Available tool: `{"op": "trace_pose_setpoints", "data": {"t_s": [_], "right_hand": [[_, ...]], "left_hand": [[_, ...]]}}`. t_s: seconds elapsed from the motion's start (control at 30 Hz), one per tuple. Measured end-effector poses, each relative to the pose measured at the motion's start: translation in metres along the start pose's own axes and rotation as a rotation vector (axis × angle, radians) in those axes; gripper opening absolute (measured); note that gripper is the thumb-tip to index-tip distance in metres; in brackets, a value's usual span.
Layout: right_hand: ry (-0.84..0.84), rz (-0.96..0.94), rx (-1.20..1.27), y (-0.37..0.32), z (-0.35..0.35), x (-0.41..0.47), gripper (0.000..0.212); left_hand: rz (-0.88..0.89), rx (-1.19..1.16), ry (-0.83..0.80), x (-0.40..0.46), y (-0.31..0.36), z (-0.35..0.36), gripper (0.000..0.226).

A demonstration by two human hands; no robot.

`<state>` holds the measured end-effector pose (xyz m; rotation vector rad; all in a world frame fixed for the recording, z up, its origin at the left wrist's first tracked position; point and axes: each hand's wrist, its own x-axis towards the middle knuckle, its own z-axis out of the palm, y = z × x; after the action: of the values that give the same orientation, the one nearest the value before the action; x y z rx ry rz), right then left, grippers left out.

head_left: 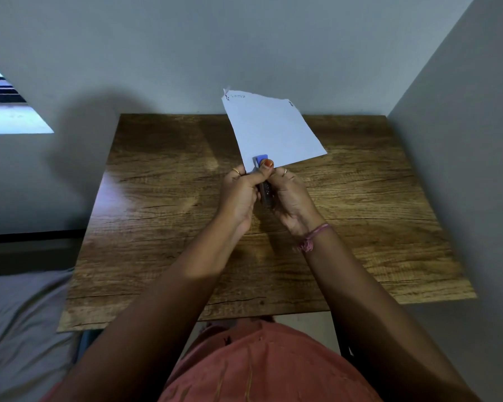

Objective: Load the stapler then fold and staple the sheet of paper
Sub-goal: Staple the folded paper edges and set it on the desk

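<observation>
A folded white sheet of paper (273, 129) is held up above the wooden table (163, 204), its lower edge clamped in a small stapler (262, 160) with a blue head and a dark body. My left hand (243, 195) wraps the stapler, its thumb pressing down on the blue top. My right hand (291, 198) closes around the stapler's dark body from the right side. Most of the stapler is hidden between the two hands. Some small print shows at the paper's torn top edge.
The table stands against a grey wall at the back and another wall on the right. A grey bed lies to the left of the table (21, 329). A window shows at the far left (9, 111).
</observation>
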<state>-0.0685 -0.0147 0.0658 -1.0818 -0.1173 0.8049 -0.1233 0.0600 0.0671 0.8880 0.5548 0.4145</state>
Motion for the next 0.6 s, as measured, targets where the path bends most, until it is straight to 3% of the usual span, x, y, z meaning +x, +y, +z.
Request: {"op": "trace_pose_setpoints", "data": {"t_s": [0.3,0.6], "right_hand": [[0.028,0.021,-0.026,0.001,0.004,-0.005,0.013],[-0.134,0.114,-0.011,-0.013,-0.005,-0.009,0.014]], "left_hand": [[-0.026,-0.066,0.014,-0.003,0.0,-0.003,0.012],[-0.051,0.092,-0.202,0.004,0.016,-0.021,0.017]]}}
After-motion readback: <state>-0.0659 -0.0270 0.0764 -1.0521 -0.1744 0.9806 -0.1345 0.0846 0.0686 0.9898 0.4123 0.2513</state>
